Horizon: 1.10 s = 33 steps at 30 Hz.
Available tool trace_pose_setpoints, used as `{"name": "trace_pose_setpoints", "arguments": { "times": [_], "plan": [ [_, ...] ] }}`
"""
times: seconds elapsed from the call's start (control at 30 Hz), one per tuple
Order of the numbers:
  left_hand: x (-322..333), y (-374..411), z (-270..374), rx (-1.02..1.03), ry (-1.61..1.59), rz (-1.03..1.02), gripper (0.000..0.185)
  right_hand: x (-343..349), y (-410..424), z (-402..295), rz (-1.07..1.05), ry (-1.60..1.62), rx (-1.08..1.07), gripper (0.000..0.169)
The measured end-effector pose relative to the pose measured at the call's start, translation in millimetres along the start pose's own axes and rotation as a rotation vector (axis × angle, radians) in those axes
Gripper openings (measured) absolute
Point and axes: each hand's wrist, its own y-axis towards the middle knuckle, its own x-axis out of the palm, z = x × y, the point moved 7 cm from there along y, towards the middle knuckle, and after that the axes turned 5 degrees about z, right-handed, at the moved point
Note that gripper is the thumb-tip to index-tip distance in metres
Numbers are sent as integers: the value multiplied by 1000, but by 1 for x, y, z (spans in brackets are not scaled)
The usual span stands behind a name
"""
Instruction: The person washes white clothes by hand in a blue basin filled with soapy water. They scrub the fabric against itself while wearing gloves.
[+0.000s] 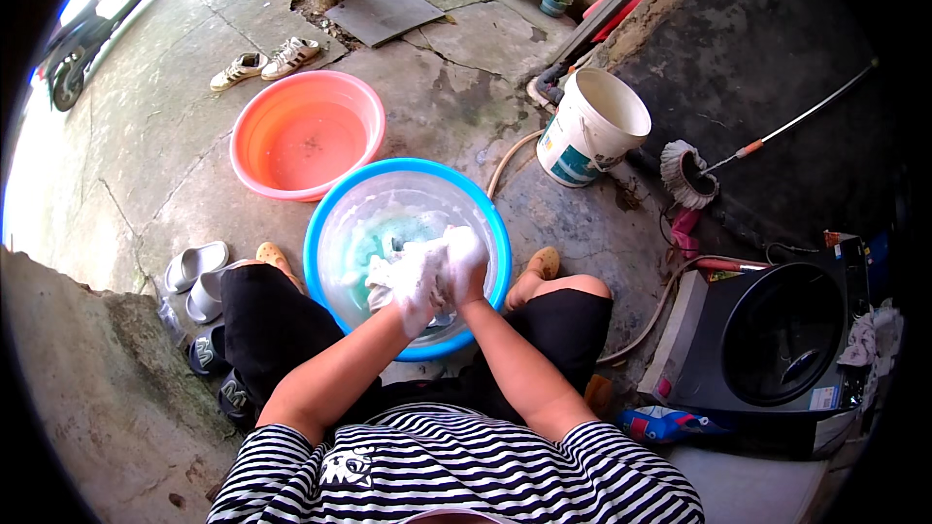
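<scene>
Between my knees stands a clear plastic basin with a blue rim [314, 256], holding soapy, greenish water. A wet, light-coloured cloth [382, 278], thick with white foam, is bunched up over the water. My left hand [416, 300] grips it from the left, covered in suds. On the right side of the same bundle is my right hand [467, 262], its fingers also buried in foam. Suds hide most of the fingers of both hands and part of the cloth. A pink plastic basin [309, 132] with water in it sits just beyond, touching or close to the blue rim.
A white bucket [561, 142] stands at the upper right, near a hose [510, 160] and a mop [688, 175]. A dark front-loading washing machine [699, 349] is on the right. Grey slippers [195, 266] lie left; sneakers [291, 58] lie behind the pink basin.
</scene>
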Motion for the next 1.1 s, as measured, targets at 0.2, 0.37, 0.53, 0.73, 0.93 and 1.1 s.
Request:
{"name": "trace_pose_setpoints", "arguments": {
  "times": [0.2, 0.37, 0.53, 0.73, 0.93, 1.1],
  "plan": [
    [17, -20, 15, -96, -20, 130, 29, 2, -9, -4, 31, 71, 47, 19],
    [5, -17, 11, -237, -87, 196, 32, 5, -17, -21, 0, 155, 31, 18],
    [5, -6, 41, -17, -179, 199, 36, -14, -6, -42, 85, -59, -75, 21],
    [46, -23, 76, 33, 48, -67, 25, -21, -5, -73, -66, 133, -94, 26],
    [73, -61, 83, 452, 850, -98, 38, 6, -7, -40, -310, 868, 444, 19],
    [52, -45, 69, 248, 591, -125, 33, 1, -9, -37, -343, 996, 607, 35]
  ]
}}
